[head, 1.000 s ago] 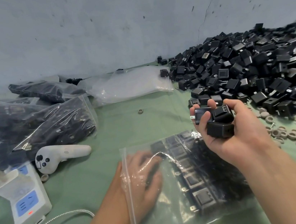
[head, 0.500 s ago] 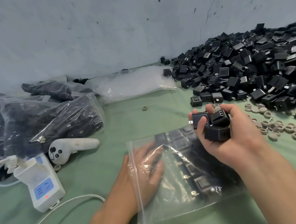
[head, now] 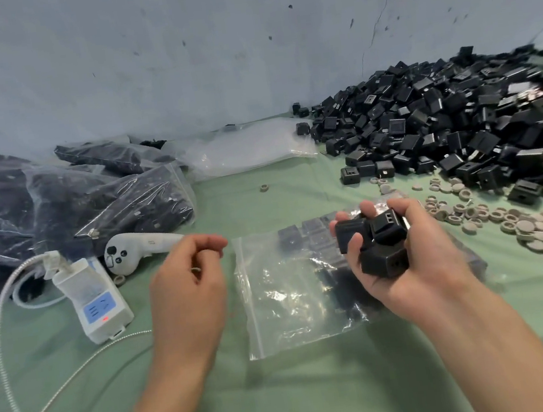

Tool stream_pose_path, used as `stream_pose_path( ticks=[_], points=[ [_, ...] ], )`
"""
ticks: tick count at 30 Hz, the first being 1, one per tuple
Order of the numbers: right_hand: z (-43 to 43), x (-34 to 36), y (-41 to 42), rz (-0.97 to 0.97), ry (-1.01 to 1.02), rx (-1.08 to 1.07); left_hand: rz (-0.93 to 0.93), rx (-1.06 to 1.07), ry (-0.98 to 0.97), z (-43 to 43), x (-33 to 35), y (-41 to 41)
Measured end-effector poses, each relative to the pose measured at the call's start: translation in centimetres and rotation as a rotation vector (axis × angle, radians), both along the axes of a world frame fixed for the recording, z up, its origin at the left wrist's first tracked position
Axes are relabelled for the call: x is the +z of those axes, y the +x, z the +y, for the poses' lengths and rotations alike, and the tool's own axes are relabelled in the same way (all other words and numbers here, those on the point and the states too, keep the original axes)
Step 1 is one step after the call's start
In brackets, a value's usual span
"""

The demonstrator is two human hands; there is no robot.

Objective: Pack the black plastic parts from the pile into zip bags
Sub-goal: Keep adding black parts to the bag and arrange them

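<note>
Right hand (head: 421, 267): fingers are curled round a cluster of parts (head: 386, 258), of which three can be counted, and it is held just above the far right of the bag (head: 293, 303). Left hand (head: 187, 286): fingers are loosely curled, nothing is plainly held, and it is raised just beside the bag's left edge without touching it. Bag: it is laid flat on the green cloth (head: 288, 393), with the zip strip along its left side. It is partly filled, with parts seen through the film in rows toward its far and right side, while the near left portion is clear. Pile (head: 453, 126): it is heaped against the wall at far right, well apart from the bag, and much of it remains unpacked. Filled bags (head: 114, 205) are stacked at far left, and empty bags (head: 249, 150) lie between these and the pile. Grey washers (head: 525, 231) are scattered near the pile's front. A white controller (head: 138, 252) lies beside the filled bags. Step judged in hand: a handful has been gathered and is to be loaded. The next move is judged to require that the mouth be lifted open by the left hand and that the parts be carried round to the left side and slid in beside the rows. The bag is judged roughly half filled.
</note>
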State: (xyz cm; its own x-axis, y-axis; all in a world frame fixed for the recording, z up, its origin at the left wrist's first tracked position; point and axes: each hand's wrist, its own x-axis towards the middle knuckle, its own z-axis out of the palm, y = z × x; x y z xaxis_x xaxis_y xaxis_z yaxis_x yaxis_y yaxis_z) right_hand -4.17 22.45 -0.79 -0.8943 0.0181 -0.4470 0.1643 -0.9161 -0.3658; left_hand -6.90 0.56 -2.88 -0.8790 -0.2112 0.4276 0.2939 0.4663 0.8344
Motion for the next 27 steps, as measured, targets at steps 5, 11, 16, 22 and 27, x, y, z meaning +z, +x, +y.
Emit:
stream_pose_path(
  ticks=[5, 11, 16, 22, 27],
  points=[
    [-1.4, -0.1, 0.7, -0.004, 0.095, 0.072, -0.254, -0.395, 0.131, 5.2, 1.0, 3.1],
    [-2.7, -0.3, 1.4, 0.083, 0.261, 0.132, -0.443, -0.411, 0.236, 6.7, 1.0, 4.4],
    [-3.7, -0.7, 1.6, 0.105, 0.251, 0.19, -0.598, -0.347, 0.37, 6.1, 1.6, 4.3],
    [-4.6, -0.3, 1.4, 0.06, 0.056, 0.282, -0.457, -0.173, 0.411, 4.9, 1.4, 3.6],
    [-3.3, 0.2, 0.6, -0.026, -0.11, 0.217, -0.471, -0.129, 0.842, 2.3, 2.0, 1.6]
  ],
)
